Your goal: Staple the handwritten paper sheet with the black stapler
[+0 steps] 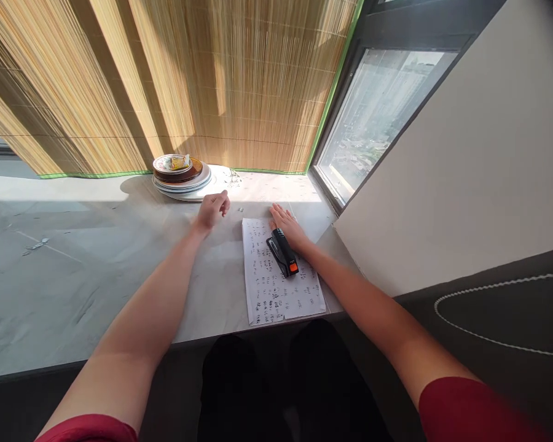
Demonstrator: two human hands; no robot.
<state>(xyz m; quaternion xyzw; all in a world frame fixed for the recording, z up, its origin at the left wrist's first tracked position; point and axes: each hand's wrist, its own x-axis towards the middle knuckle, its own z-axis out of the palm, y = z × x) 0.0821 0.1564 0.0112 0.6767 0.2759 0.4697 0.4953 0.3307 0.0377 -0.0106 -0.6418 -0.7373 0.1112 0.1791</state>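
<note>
A black stapler (283,253) with an orange-red end lies on handwritten sheets of paper (253,279), close to the sill's front edge. My right hand (288,226) rests flat at the top right of the paper, fingers stretched out, just beside the stapler. Left of the paper, my left hand (212,212) is closed with its fingers curled in. Whatever those fingers may hold is hidden. A tiny pale scrap (241,209) lies on the sill between my two hands.
A stack of plates (182,179) with a small yellow packet (180,162) on top stands behind my left hand. Dried sprigs (234,177) lie beside it. A bamboo blind (239,86) hangs behind; a window (373,116) and white wall (461,159) border the right. Small flakes (37,245) lie at left.
</note>
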